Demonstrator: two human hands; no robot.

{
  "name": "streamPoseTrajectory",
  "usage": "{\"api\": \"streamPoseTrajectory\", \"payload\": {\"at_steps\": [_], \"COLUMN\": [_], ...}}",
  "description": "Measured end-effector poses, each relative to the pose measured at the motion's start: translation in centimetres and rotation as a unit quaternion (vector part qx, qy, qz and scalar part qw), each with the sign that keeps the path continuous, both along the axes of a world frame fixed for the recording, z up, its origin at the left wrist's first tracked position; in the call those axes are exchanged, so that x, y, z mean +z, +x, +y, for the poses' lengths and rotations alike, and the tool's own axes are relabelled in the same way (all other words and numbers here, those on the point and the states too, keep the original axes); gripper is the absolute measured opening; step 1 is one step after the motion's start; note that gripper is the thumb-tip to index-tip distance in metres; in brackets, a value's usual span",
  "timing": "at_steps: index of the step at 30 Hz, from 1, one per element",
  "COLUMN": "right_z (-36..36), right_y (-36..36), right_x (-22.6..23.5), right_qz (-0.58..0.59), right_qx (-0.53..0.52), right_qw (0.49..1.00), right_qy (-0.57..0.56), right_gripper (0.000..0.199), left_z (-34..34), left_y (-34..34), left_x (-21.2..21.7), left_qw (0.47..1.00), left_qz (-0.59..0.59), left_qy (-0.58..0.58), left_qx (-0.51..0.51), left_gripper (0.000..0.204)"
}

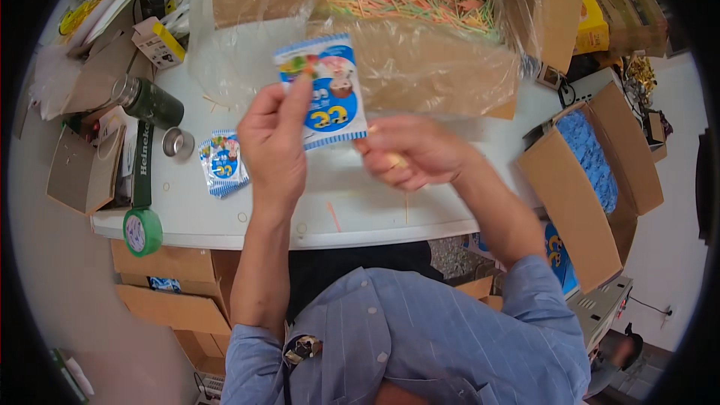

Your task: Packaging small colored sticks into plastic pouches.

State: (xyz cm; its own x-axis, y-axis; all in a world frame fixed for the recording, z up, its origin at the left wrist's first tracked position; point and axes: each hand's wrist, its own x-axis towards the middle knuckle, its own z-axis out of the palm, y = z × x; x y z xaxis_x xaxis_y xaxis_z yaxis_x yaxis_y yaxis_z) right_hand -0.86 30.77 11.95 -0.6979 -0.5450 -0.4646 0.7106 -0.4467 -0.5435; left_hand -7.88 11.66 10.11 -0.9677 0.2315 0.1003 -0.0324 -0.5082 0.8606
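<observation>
We hold the blue-white packet [324,91] up over the worktop [360,202] middle — left hand [274,142] pinches its left edge, right hand [409,151] is curled at its lower right corner around thin sticks, we judge. Keep the mouth open, feed straight. Lined box [420,0] at the far edge holds coloured sticks; the right-side box [592,172] holds blue ones.

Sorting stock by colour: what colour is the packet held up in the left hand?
Mostly blue and white, with colourful pictures, on the packet in the left hand; head view.
</observation>
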Motion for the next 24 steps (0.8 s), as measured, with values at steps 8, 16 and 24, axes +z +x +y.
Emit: {"api": "streamPoseTrajectory", "payload": {"at_steps": [8, 16, 24], "right_z": [-3.0, -3.3, -4.3], "right_y": [0.2, -0.2, -0.6], "right_x": [-10.6, -11.1, -14.4], "right_qz": [-0.010, 0.087, 0.376], "right_qx": [0.019, 0.032, -0.231], "right_qw": [0.995, 0.989, 0.828], "right_qy": [-0.095, 0.115, 0.345], "right_gripper": [0.034, 0.029, 0.029], "left_z": [1.6, 0.0, -5.3], "left_y": [2.6, 1.1, 2.6], "left_x": [-7.2, -8.0, -7.3], "left_qw": [0.969, 0.985, 0.982], "left_qz": [-0.168, -0.145, -0.167], "left_qy": [-0.126, -0.075, -0.024], "left_qx": [-0.127, -0.055, 0.080], "left_gripper": [0.021, 0.018, 0.016]}}
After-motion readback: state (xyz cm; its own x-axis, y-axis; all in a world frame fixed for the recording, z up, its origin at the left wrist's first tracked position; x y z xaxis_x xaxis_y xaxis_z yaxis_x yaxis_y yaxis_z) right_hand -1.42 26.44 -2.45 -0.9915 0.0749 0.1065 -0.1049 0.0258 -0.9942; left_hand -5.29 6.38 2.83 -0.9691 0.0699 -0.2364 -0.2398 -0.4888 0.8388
